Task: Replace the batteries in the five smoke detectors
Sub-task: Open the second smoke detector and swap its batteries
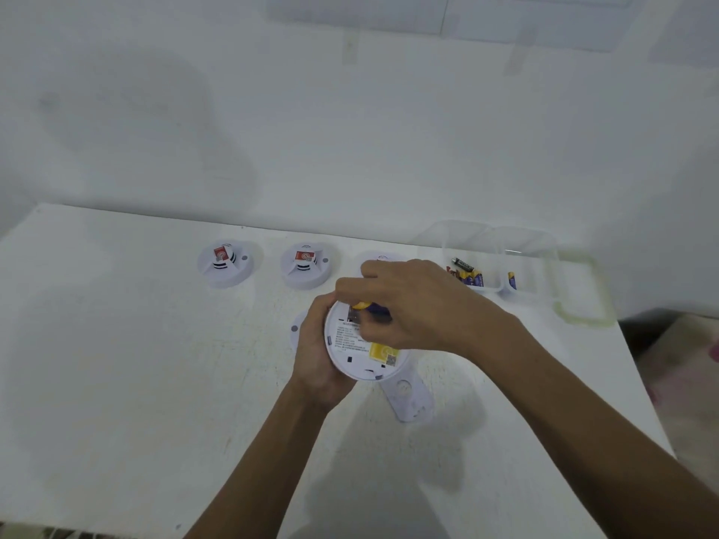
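- Our left hand [317,355] grips the held detector [350,346] by its left rim, with the fingers curled round the edge.
- The held detector sits just above the counter [116,344], near the middle. Its back face is up, and we see printed label text and a yellow sticker.
- Our right hand [412,305] pinches a battery [373,308] with a yellow end and a purple body, at the far edge of that back face.
- The battery lies over the open bay. We can't tell whether it is seated, because the fingers cover most of it.
- Two more detectors stand side by side along the far edge of the counter, dome side up, each with a red tag on top: the left detector [225,262] and the middle detector [305,264].
- A third detector [383,257] continues that row and is mostly hidden behind the right hand.
- A white round piece [297,328] with a grey dot shows just left of the left hand, flat on the counter. Most of it is hidden, so we can't tell what it is.
- A loose white plate [408,398] lies on the counter on the near side of the held detector.
- A clear container [502,243] sits at the far right, holding spare batteries [472,277] in purple and yellow, plus one dark one.
- A translucent lid [583,322] with a greenish rim lies just right of the container, at the counter's right edge.
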`<state>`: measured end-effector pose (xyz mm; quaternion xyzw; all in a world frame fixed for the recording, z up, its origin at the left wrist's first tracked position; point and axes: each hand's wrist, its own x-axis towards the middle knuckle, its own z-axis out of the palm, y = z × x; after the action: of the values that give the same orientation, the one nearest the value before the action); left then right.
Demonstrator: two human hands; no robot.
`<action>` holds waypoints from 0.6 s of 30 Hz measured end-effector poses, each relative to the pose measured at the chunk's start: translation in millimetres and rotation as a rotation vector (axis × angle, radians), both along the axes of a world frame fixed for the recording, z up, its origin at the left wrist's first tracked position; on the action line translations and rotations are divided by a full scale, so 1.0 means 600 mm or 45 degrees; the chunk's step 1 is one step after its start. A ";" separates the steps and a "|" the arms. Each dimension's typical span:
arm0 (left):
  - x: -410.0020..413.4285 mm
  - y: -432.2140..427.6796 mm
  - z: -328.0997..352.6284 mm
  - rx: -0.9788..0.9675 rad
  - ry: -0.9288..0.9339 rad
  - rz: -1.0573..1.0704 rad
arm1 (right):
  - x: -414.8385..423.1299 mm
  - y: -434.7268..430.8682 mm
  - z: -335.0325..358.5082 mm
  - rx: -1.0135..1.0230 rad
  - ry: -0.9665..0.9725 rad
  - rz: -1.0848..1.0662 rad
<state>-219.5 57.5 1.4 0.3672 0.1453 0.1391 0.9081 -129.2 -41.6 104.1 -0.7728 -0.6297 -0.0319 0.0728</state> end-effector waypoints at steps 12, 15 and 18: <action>0.013 0.004 0.007 -0.191 0.076 0.135 | 0.009 -0.016 -0.009 0.309 0.284 -0.075; 0.019 0.010 0.015 -0.256 0.004 -0.013 | 0.021 -0.035 -0.006 0.483 0.583 -0.202; 0.024 0.012 0.028 -0.397 -0.148 -0.213 | 0.061 -0.067 -0.009 0.593 0.775 -0.403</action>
<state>-205.4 64.5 18.2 0.2240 0.0814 0.0596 0.9694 -92.8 -81.8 98.8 -0.7970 -0.4288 0.0456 0.4230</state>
